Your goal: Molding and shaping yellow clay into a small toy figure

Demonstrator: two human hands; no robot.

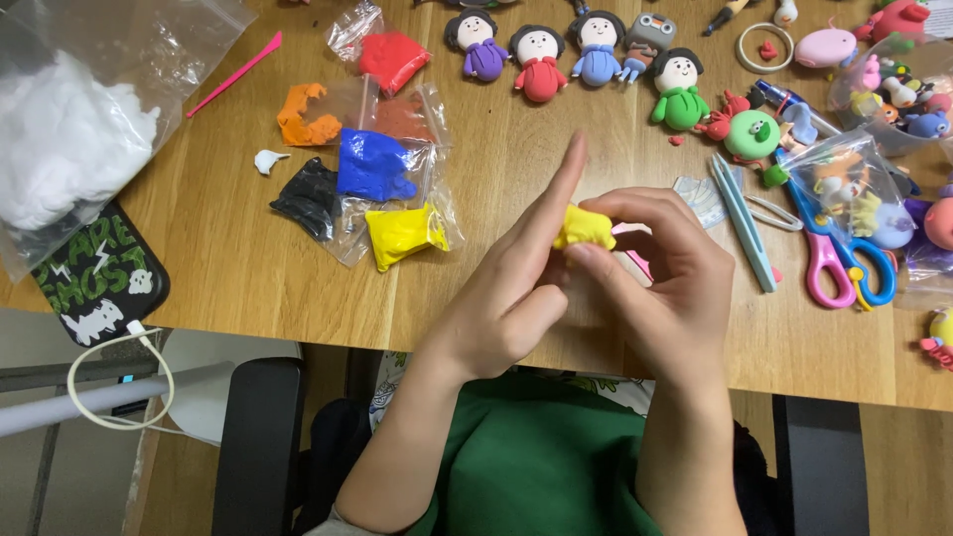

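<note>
Yellow clay [584, 227] sits pinched between your two hands above the near edge of the table [238, 268]; it is a small, lumpy piece, raised off the wood. Your right hand [663, 288] curls around it from the right, fingers [635, 208] closed over its top and thumb pressing from below; your left hand [511, 298] meets it from the left, the index finger stretched straight up past the lump while the other fingers fold loosely towards the palm, so that hand presses against the clay rather than closing round it.

To the left of your hands lie clear bags of clay: a yellow bag [402, 234] nearest, a blue one [372, 166] and a black one [310, 197] just beyond it, an orange piece [306, 116] and a red bag [392, 58] further back. A big bag of white clay [69, 139] lies at the far left, overlapping a black phone case [99, 278]. Along the far edge stands a row of small clay dolls [541, 62]. To the right of your hands lie a pale blue modelling tool [743, 223] and scissors with pink and blue handles [839, 263]; more small clay figures lie bagged just beyond them.
</note>
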